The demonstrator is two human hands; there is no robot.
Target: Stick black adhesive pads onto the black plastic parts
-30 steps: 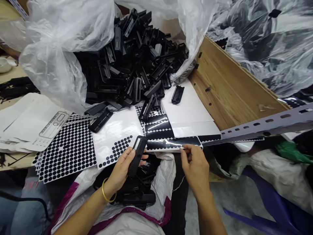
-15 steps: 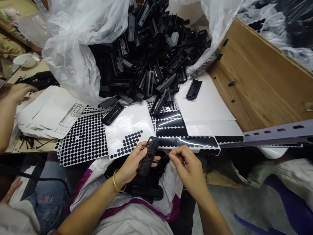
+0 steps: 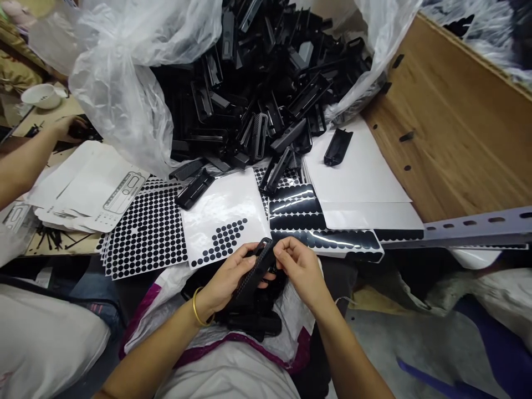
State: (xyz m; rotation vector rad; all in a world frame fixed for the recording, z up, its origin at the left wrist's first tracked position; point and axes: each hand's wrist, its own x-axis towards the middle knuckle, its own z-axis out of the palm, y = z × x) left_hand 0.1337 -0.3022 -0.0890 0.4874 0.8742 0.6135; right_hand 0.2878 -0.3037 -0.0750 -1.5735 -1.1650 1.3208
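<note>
My left hand grips a long black plastic part with a ridged, carbon-like surface and a slot near its upper end. The part is tilted, its upper end pointing away from me. Close to that end, my right hand is closed in a pinch at the part's right edge. Whatever lies between its fingertips is too small or hidden to tell. Below, an open white bag with purple edging lies on my lap with more black parts in it. A sheet with black round stickers lies just beyond my hands.
A heap of black plastic parts fills a clear plastic bag at the back. Dotted sticker sheets and printed card sheets lie left. A wooden board rises on the right. A co-worker's arm reaches in from the left.
My right hand has moved left to the black part, which my left hand has turned more onto its edge. At left, the co-worker's arm has reached farther onto the table.
</note>
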